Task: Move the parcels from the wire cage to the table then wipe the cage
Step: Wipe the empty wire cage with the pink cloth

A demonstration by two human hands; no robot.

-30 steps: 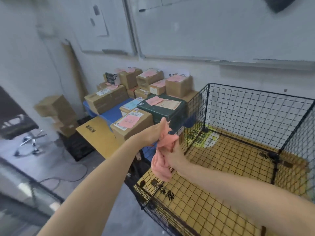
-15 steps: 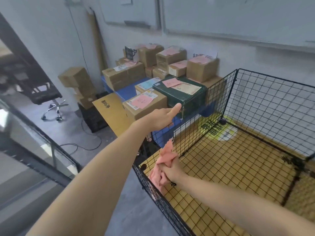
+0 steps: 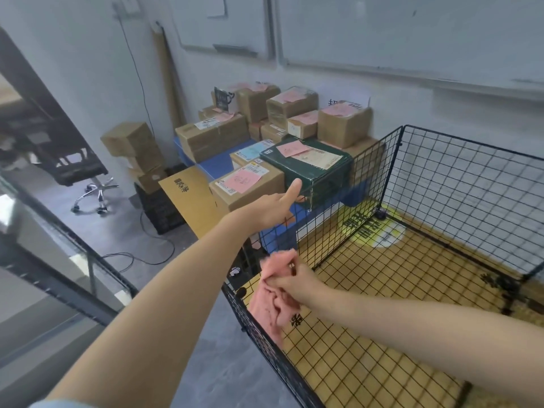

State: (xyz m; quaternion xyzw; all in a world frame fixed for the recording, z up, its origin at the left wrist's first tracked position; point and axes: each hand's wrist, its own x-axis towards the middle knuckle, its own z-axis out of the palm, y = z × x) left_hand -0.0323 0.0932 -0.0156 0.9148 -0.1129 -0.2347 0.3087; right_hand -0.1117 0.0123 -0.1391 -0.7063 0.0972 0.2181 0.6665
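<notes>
At the near left corner of the cage (image 3: 441, 178), the right hand (image 3: 297, 282) grips a pink cloth (image 3: 270, 301) by the wire edge. The left hand (image 3: 268, 209) reaches far left toward the parcels (image 3: 244, 184) stacked on the table (image 3: 217, 164), thumb out. Its other fingers are hidden, so I cannot tell their state. Cardboard lines the cage floor.

Head camera looks forward and down, close over the wire cage (image 3: 412, 290).
</notes>
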